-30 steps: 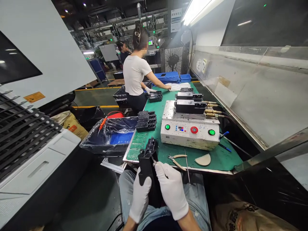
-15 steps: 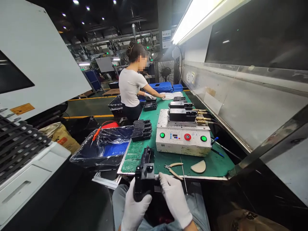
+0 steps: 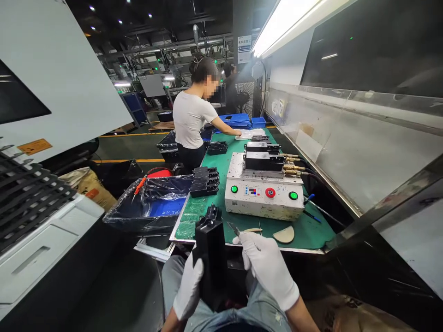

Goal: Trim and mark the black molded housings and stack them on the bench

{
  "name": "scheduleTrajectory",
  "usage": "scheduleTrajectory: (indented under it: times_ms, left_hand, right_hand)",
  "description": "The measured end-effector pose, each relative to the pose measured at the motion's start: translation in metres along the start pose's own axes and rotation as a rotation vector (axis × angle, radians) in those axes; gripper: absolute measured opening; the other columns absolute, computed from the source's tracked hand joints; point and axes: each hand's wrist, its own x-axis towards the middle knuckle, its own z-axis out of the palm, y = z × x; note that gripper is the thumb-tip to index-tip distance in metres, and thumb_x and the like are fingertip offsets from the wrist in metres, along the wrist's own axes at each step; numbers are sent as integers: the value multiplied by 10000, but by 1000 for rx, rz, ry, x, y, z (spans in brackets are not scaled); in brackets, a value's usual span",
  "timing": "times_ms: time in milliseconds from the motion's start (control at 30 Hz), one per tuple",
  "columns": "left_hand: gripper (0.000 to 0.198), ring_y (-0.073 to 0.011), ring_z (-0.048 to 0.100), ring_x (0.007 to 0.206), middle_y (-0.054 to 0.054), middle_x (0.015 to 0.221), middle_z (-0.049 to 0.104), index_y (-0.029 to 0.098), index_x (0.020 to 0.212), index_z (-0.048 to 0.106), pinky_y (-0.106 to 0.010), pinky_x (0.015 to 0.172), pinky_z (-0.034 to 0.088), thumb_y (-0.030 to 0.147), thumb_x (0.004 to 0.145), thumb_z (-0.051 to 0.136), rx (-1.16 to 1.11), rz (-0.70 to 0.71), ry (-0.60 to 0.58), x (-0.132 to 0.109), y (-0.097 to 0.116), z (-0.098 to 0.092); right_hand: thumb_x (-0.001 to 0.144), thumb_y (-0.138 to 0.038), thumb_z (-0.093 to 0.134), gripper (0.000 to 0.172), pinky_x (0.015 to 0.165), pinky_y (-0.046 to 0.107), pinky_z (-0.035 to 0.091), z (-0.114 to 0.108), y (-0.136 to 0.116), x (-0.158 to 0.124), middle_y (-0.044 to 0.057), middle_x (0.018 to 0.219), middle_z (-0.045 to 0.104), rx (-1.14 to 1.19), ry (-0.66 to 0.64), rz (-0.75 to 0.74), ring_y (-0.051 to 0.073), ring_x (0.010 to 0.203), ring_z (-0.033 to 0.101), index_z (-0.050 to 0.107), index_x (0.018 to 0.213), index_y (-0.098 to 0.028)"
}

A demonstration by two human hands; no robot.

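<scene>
My left hand, in a white glove, is wrapped round a long black plastic part that stands upright over my lap at the bench's near edge. My right hand, also gloved, is closed on a small blade tool whose tip points up and left toward the part's top. The blade is a little apart from the part. Tan-handled pliers lie on the green mat just beyond my right hand.
A white control box with green and red buttons carries black fixtures. Stacked black parts sit left of it. A plastic-lined blue bin stands at the bench's left. A co-worker in a white shirt works at the far end.
My right hand left the black part and now holds the blade tool up beside it. The part has turned upright in my left hand. The view tilted slightly.
</scene>
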Motion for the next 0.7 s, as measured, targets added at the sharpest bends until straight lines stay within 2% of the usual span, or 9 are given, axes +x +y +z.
scheduleTrajectory:
  times_ms: [67,133,200,400,533,700]
  left_hand:
    - [793,-374,682,1169,-186,1116,774,143,1082,770,-440,1076,548,777,608,819,107,141,-15,2,-1,-3]
    - [846,-362,717,1105,-200,1137,772,134,1111,755,-403,995,593,791,583,823,123,196,-66,3,-4,-8]
    - [853,-344,740,1055,-200,1136,776,131,1124,741,-370,939,612,779,577,838,96,197,-103,2,-8,-12]
    - [815,-311,754,1016,-181,1112,786,136,1132,724,-336,904,620,716,582,879,61,178,-110,1,-17,-17]
    - [798,-302,757,990,-181,1088,789,130,1120,732,-328,883,626,722,601,864,85,205,-99,1,-16,-12]
    - [779,-309,755,955,-179,1009,790,124,1079,738,-347,839,637,755,630,820,132,237,-48,4,-16,-2]
  right_hand:
    - [1050,-519,490,520,619,260,462,-1,-6,-3,-10,529,567,-70,-10,-51,146,563,540,706,703,-199]
    - [1057,-476,485,502,599,252,453,-3,-10,-5,8,614,638,-144,-25,-113,149,600,560,715,712,-194]
    - [1065,-445,472,504,578,245,444,-4,-12,-7,10,639,650,-206,-35,-163,147,605,557,708,699,-191]
    - [1074,-395,450,510,533,242,380,-4,-11,-7,-8,585,566,-266,-48,-210,129,564,482,636,644,-193]
    - [1066,-386,454,492,530,245,376,2,-6,-7,-7,583,563,-216,-19,-190,130,557,482,612,640,-196]
    - [1064,-378,463,501,577,239,421,21,3,-15,-7,575,560,-88,30,-165,129,566,508,594,615,-198]
